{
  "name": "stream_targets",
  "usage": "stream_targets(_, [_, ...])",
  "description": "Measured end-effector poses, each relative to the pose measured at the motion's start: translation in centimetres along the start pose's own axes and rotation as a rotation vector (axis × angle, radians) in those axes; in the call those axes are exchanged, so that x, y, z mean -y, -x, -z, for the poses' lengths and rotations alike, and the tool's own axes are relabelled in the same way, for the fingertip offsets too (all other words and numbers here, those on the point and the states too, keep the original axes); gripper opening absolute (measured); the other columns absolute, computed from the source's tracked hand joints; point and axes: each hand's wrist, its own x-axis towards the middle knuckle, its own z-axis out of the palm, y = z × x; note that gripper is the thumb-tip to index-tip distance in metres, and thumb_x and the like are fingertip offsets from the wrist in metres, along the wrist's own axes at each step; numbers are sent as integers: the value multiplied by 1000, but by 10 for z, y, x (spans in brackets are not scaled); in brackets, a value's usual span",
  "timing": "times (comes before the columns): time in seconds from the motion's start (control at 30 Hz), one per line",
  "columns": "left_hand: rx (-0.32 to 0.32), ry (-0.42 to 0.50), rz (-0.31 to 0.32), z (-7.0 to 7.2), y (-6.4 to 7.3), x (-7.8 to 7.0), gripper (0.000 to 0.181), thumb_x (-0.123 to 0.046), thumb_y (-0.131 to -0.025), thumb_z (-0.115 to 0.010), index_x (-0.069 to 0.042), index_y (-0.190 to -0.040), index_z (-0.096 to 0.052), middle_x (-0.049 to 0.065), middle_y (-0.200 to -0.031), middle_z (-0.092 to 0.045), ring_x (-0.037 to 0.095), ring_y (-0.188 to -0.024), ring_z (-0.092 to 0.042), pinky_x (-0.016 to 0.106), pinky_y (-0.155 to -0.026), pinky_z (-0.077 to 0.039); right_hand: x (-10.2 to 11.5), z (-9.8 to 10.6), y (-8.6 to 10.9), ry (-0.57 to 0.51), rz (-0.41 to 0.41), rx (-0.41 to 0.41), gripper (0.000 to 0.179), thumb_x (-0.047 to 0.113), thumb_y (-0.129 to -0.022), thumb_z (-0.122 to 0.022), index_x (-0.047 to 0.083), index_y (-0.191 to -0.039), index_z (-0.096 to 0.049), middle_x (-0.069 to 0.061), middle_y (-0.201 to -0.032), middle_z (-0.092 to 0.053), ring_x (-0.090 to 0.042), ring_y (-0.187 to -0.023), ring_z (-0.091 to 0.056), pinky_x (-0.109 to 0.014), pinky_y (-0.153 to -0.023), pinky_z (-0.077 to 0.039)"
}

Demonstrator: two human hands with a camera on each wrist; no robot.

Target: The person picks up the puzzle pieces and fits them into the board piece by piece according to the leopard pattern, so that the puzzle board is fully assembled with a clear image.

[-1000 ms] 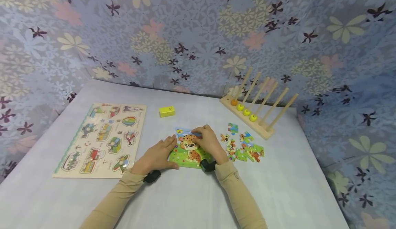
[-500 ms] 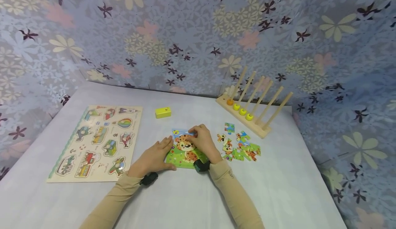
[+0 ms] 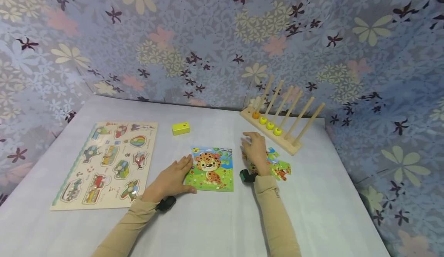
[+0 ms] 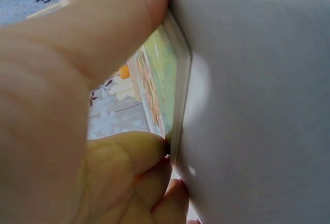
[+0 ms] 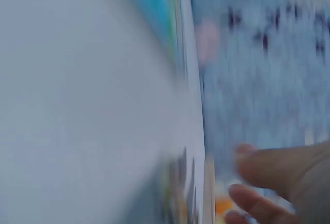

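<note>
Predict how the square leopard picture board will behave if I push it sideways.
The leopard picture board is probably stiff: its edges look straight in the left wrist view. It should slide rather than tip, since it lies flat on the table. It may resist a push toward the left hand, whose fingers rest against its left side.

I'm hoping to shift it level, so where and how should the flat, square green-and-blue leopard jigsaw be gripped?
Probably by its left and right edges, coming in low from both sides: the jigsaw lies flat on the pale table, and the left wrist view shows a thin side to press on. The left hand touches the left edge; the right edge is free.
</note>
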Motion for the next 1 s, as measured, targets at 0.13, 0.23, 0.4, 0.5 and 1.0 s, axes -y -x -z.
stream_targets(0.13, [-1, 3, 5, 1, 2, 0, 101, -49, -79, -75, 7, -149, -28, 23, -158, -25, 40, -145, -28, 53, -119, -26, -18, 22, 1, 139, -114, 106, 55, 16, -94, -62, 7, -145, -43, -23, -150, -37, -48, -136, -31, -64, -111, -30])
stream_targets(0.23, [-3, 1, 3, 2, 2, 0, 101, -49, -79, -74, 7, -149, -28, 23, -158, -25, 40, -145, -28, 53, -119, -26, -21, 29, 2, 190, -150, 158, 58, 19, -94, -62, 8, -147, -41, -24, -151, -36, -50, -133, -33, -65, -109, -31])
stream_targets(0.4, [-9, -4, -6, 2, 2, 0, 102, -50, -79, -74, 8, -149, -27, 24, -157, -25, 41, -145, -27, 53, -119, -26, -22, 31, 0, 170, -182, 158, 57, 19, -93, -64, 5, -144, -43, -31, -146, -34, -56, -129, -33, -64, -106, -35])
stream_targets(0.5, [-6, -3, -5, 2, 2, 0, 102, -49, -79, -74, 8, -149, -27, 24, -157, -24, 41, -145, -27, 54, -119, -26, -22, 31, 2, 111, -180, 125, 55, 18, -91, -66, 4, -140, -46, -31, -140, -39, -53, -127, -37, -61, -105, -38])
stream_targets(1.0, [-10, -8, -12, -1, 1, 1, 101, -50, -79, -74, 7, -149, -28, 24, -157, -25, 40, -145, -28, 54, -119, -26, 28, -7, 10, -407, -149, 417, 43, 15, -91, -69, 8, -131, -55, -3, -68, -64, -13, -52, -60, -27, -53, -56])
